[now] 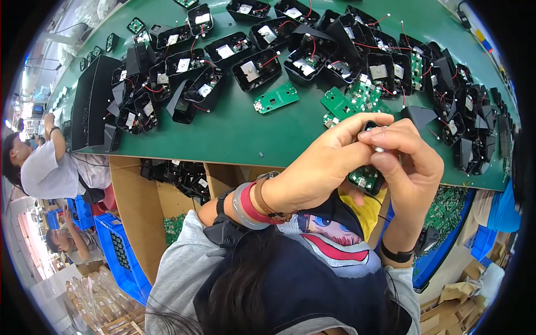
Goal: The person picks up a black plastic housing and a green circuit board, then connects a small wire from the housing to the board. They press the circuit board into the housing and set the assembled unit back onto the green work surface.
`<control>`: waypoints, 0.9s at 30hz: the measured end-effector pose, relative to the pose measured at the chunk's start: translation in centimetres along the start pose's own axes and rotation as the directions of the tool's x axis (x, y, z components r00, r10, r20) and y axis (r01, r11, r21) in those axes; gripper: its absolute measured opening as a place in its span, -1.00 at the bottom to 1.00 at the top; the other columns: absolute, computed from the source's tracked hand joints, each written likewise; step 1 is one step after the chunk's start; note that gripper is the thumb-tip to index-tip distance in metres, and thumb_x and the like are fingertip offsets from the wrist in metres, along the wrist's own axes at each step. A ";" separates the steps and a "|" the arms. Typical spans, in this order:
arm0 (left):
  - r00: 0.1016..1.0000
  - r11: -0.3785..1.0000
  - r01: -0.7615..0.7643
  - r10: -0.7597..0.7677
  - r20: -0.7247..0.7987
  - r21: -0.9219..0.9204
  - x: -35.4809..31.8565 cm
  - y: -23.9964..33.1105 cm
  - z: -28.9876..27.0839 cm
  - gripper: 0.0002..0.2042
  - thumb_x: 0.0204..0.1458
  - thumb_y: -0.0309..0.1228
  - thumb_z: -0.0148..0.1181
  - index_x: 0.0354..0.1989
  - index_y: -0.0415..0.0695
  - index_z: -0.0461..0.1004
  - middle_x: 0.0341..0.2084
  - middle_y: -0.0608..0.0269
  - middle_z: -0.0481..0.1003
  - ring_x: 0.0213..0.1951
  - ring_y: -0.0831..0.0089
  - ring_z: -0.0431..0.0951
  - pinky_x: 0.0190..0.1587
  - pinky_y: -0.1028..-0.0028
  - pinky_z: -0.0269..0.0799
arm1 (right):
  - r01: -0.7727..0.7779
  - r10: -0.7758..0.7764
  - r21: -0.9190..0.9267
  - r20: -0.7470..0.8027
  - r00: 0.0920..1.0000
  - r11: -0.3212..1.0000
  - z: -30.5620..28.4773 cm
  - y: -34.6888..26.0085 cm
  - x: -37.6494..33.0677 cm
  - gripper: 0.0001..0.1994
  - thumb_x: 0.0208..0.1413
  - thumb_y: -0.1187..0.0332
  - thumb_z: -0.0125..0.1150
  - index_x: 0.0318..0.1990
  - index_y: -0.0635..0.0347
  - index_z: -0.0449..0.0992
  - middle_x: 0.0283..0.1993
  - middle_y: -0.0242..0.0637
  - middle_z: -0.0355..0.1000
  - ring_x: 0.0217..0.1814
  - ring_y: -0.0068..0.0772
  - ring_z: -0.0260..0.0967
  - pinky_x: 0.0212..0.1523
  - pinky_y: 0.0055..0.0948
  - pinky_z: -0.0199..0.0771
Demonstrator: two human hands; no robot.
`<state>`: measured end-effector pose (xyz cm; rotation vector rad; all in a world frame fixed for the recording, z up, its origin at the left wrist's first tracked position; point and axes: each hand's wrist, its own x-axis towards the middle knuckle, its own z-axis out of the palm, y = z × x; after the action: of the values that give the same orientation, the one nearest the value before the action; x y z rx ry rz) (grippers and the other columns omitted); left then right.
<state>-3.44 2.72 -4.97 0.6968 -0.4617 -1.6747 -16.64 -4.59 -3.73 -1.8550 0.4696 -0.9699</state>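
My left hand (329, 153) is closed around a small black housing with a green circuit board (364, 177) in it, held up in front of my chest. Thumb and fingers of my right hand (413, 153) pinch together at the top of that housing. A tiny whitish piece (378, 149) shows between the fingertips; its kind is too small to tell. The fingers hide most of the housing. Just beyond my hands, a pile of green circuit boards (365, 95) lies on the green table (223, 137). One single green board (276, 99) lies to the left of it.
Many open black housings (257, 70) with red wires crowd the table's far side. A large black box (92, 103) stands at left. Below the table edge are a cardboard box (131, 206) and a blue bin (441, 223) of boards. A co-worker (42, 162) is at far left.
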 end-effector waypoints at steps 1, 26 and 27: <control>0.995 0.995 0.094 -0.093 0.040 -0.017 -0.1 0.2 0.0 -0.50 0.02 -0.51 -0.02 0.21 -0.14 0.13 -0.21 0.30 0.41 -0.26 0.58 0.44 -0.30 0.52 0.42 | -0.029 0.030 0.047 -0.013 0.999 0.998 0.0 0.2 -0.1 -0.86 -0.16 0.61 0.25 -0.36 0.26 0.57 -0.41 -0.30 0.50 -0.31 -0.42 0.38 -0.21 -0.51 0.35; 0.960 0.939 -0.279 0.268 0.084 0.201 -0.9 -0.5 1.7 -0.27 0.02 -0.56 0.11 0.32 -0.28 -0.19 0.15 0.14 0.10 0.11 0.52 0.19 0.10 0.52 0.18 | 0.037 -0.107 -0.510 -0.108 0.988 0.859 -0.9 -2.0 -1.9 -0.83 -0.07 0.63 0.16 -0.27 0.32 0.54 -0.32 -0.27 0.38 -0.28 -0.42 0.28 -0.30 -0.59 0.26; 0.958 0.939 -0.285 0.275 0.075 0.193 -0.9 -0.5 1.7 -0.26 0.01 -0.56 0.11 0.32 -0.28 -0.19 0.15 0.12 0.09 0.11 0.51 0.20 0.10 0.52 0.19 | 0.009 -0.091 -0.483 -0.148 0.985 0.876 -0.6 -2.0 -1.9 -0.83 -0.11 0.61 0.21 -0.30 0.26 0.56 -0.35 -0.30 0.40 -0.31 -0.40 0.28 -0.31 -0.57 0.28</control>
<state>-4.84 3.60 -3.85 0.7040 -0.7383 -1.3885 -18.45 -2.76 -2.60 -2.2457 0.8297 -1.1213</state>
